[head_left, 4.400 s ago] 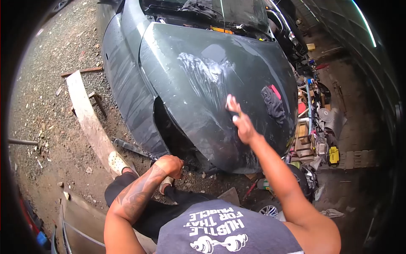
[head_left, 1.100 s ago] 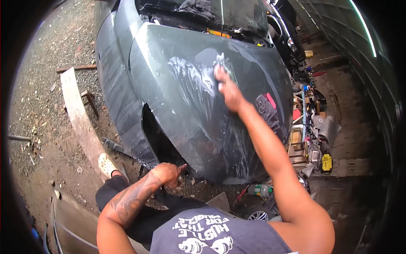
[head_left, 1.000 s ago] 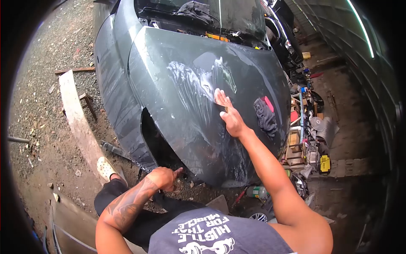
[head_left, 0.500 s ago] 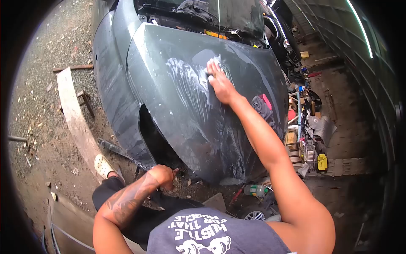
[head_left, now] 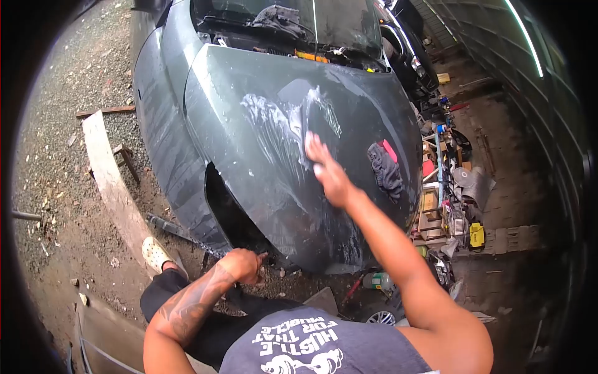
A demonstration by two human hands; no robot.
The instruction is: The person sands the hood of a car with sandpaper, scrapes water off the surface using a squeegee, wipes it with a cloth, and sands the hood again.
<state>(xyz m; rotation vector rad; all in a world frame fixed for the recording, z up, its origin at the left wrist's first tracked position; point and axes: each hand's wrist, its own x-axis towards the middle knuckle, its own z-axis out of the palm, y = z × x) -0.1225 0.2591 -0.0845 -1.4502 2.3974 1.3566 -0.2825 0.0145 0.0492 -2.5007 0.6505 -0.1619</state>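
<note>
My right hand (head_left: 327,173) lies over the dark grey car hood (head_left: 268,181), fingers stretched out flat, palm toward the panel. I cannot see anything under it. Whitish wet smears (head_left: 274,115) and streaks spread across the hood beside and beyond the fingertips. My left hand (head_left: 244,265) is closed, fingers curled, by the lower corner of the dark headlight opening (head_left: 230,212). Whatever its fingers hold, if anything, is hidden. A crumpled dark cloth (head_left: 386,169) rests on the hood to the right, with a pink piece (head_left: 390,151) against it.
Parts and tools crowd the right side, including a yellow item (head_left: 476,235). A plastic bottle (head_left: 377,280) and a wheel (head_left: 381,318) lie low by the car's front. On the left, a long board (head_left: 109,168) stretches over gravel beside my clog-shod foot (head_left: 156,252).
My right hand has slid down the hood toward me, away from the upper smear. My left hand stays near the headlight opening. The view has shifted slightly.
</note>
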